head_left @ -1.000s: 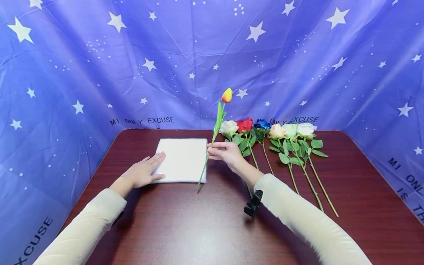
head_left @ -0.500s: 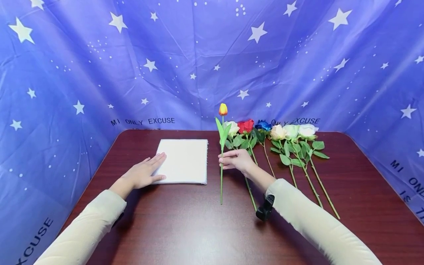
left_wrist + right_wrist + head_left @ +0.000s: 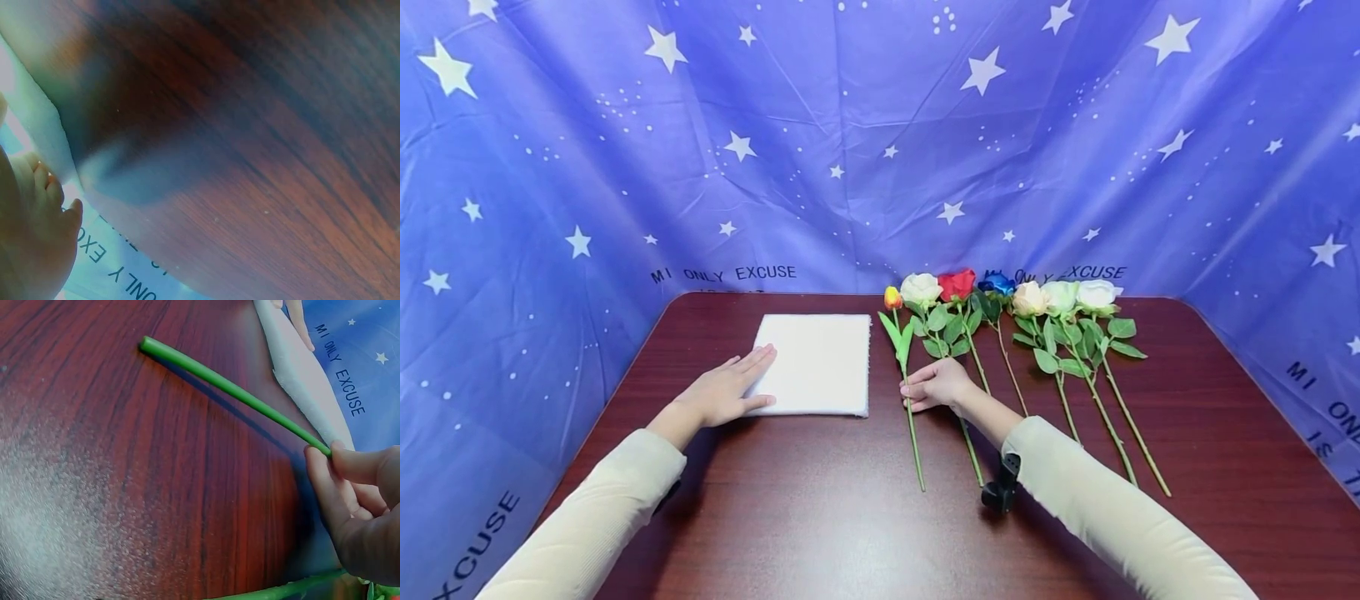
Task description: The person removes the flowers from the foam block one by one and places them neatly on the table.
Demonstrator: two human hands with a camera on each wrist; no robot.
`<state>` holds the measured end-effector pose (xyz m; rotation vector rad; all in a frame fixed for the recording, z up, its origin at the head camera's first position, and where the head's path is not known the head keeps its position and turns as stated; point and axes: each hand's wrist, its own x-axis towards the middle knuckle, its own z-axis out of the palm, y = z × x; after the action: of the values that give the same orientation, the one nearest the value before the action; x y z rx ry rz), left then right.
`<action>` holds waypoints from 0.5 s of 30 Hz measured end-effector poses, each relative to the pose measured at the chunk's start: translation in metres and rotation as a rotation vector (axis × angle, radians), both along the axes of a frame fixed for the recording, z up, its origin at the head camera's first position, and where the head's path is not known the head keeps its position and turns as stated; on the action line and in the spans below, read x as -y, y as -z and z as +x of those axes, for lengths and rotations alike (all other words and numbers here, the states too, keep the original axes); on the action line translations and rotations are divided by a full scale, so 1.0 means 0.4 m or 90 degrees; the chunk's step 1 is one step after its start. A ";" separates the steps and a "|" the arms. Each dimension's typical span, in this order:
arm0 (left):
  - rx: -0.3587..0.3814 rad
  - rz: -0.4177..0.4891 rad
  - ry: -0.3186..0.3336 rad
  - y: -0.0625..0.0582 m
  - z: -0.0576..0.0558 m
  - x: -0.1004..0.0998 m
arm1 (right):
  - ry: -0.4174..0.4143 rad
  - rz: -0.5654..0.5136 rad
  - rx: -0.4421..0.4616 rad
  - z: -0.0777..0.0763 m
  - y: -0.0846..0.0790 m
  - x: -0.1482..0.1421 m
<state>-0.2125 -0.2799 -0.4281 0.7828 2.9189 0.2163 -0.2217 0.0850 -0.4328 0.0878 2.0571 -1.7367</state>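
Observation:
My right hand (image 3: 937, 385) pinches the green stem of an orange-yellow tulip (image 3: 913, 442) between thumb and fingertips. Bloom end away from me, the tulip slants low over the table just left of the white rose (image 3: 921, 288). From the right wrist, the stem (image 3: 231, 387) shows with its shadow close beneath and its cut end pointing off to the left. With fingers straight, my left hand (image 3: 722, 392) rests on the left edge of a folded white cloth (image 3: 820, 364). The left wrist view catches part of that hand (image 3: 37, 231) at its left side.
Right of the tulip lies a row of roses: red (image 3: 957, 285), blue (image 3: 996, 284), peach (image 3: 1029, 298), pale green (image 3: 1059, 297) and another white one (image 3: 1096, 293). Their stems point toward me on the dark wooden table (image 3: 790, 517). A blue starry curtain (image 3: 820, 208) stands behind.
My right hand has moved right and toward me from the cloth's right edge, lowering the tulip from a raised tilt to close over the table. The left hand stays on the cloth.

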 end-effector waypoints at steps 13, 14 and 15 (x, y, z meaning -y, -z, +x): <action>-0.033 -0.033 0.004 -0.013 -0.018 -0.007 | 0.077 0.023 0.030 -0.012 -0.015 0.005; -0.041 -0.043 0.005 -0.016 -0.019 -0.010 | 0.080 0.025 0.022 -0.011 -0.019 0.006; -0.047 -0.052 0.003 -0.020 -0.018 -0.012 | 0.079 0.031 0.013 -0.009 -0.023 0.006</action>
<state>-0.2199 -0.2750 -0.4202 0.8014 2.9718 0.0680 -0.2253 0.0824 -0.4237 0.2526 2.1196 -1.7507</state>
